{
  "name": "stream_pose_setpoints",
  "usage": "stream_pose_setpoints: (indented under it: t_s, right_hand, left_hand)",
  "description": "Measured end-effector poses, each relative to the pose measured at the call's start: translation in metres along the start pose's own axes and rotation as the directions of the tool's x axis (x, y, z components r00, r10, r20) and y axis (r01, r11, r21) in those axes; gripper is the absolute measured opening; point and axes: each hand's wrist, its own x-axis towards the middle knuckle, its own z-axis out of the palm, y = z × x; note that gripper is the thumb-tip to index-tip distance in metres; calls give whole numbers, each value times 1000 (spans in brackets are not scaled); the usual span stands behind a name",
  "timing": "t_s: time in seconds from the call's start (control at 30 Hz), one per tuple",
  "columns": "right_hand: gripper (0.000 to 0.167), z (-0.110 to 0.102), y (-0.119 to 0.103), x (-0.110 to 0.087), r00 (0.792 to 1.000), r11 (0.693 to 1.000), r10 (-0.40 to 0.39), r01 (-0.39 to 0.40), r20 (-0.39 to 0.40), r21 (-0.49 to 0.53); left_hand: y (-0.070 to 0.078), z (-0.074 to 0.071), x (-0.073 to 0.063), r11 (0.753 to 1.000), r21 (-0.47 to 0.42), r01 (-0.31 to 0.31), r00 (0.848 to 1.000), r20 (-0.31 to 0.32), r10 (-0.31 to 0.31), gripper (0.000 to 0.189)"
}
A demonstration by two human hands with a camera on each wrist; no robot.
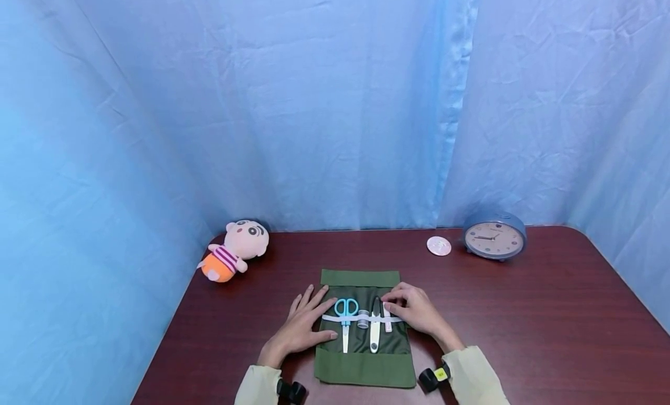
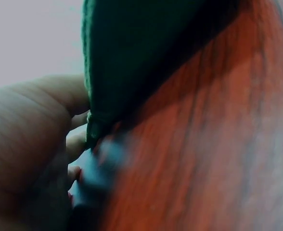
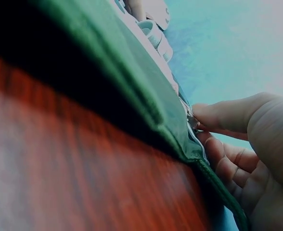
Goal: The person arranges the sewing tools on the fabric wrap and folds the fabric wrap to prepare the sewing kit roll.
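A green fabric roll-up pouch (image 1: 363,368) lies spread on the table, with a white elastic band across its middle. Under the band sit blue-handled scissors (image 1: 346,312), a small grey spool (image 1: 363,319), a slim white tool with a black end (image 1: 374,335) and a slim white stick-shaped item (image 1: 388,324). My left hand (image 1: 300,329) rests on the pouch's left edge, fingers spread. At the right edge my right hand (image 1: 416,309) pinches the top of the white stick-shaped item between thumb and fingers. In the right wrist view, the pinched part (image 3: 193,121) is mostly hidden.
A plush doll (image 1: 232,252) in a striped top lies at the table's back left. At the back right stand a blue round clock (image 1: 494,237) and, beside it, a flat pale disc (image 1: 438,246). Blue curtains (image 1: 335,114) hang behind the dark red-brown table (image 1: 549,318).
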Motion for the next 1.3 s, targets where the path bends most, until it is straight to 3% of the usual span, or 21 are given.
stream_pose_setpoints:
  t_s: [0.2, 0.33, 0.47, 0.67, 0.93, 1.3]
  right_hand:
    - [22, -3, 1, -2, 999, 1000, 14, -14, -42, 2]
    - [20, -9, -3, -8, 998, 1000, 18, -18, -63, 1]
    - [19, -14, -8, -19, 994, 997, -38, 31, -100, -67]
    - [21, -19, -18, -38, 985, 971, -109, 78, -131, -227]
    - [27, -11, -30, -66, 943, 908, -310, 256, -121, -333]
    - [27, -1, -33, -101, 869, 784, -491, 471, 62, -405]
  left_hand:
    - [3, -4, 1, 995, -98, 6, 1000, -4, -6, 70]
    - [6, -9, 2, 990, -143, -6, 999, -43, 0, 66]
    - [7, -13, 4, 993, -114, -27, 995, -96, 16, 63]
    - [8, -15, 8, 998, -58, -27, 993, -117, 20, 64]
    - [7, -17, 17, 1000, 3, -18, 994, -105, 18, 64]
    - [5, -17, 25, 999, 39, 17, 998, -58, -14, 67]
